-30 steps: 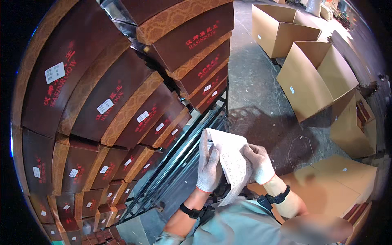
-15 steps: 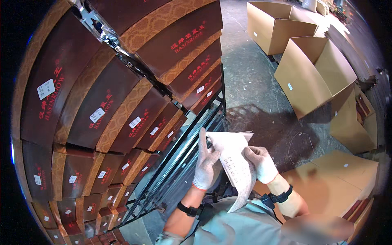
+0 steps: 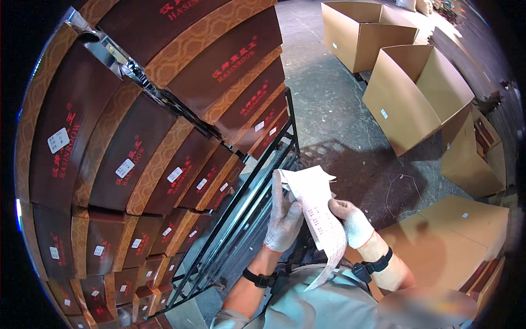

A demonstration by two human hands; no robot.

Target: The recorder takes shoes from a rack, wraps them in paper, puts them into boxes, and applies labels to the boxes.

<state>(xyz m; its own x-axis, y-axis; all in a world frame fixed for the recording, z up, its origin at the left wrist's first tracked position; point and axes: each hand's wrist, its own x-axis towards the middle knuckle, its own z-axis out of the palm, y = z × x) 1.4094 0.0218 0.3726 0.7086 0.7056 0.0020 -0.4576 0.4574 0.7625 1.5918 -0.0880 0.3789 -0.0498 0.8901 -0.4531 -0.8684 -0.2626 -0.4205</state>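
Observation:
A long white sheet of labels hangs between my two gloved hands, its lower end curling down toward my shirt. My left hand grips the sheet's left side between thumb and fingers, with the index finger pointing up along the edge. On the opposite edge, my right hand pinches the sheet with thumb and bent fingers. Both hands wear whitish knit gloves. Close by on the left stand stacked dark brown boxes with patterned tan bands; many bear small white labels.
A black metal rack frame runs beside the stacks. Tall open cardboard cartons stand on the grey floor at the right, one behind another. Nearer, a carton with folded flaps lies beside my right arm, with dark boxes at its edge.
My view has shifted slightly, so the box stacks sit further left and lower. Both hands still hold the label sheet, which has turned a little between them.

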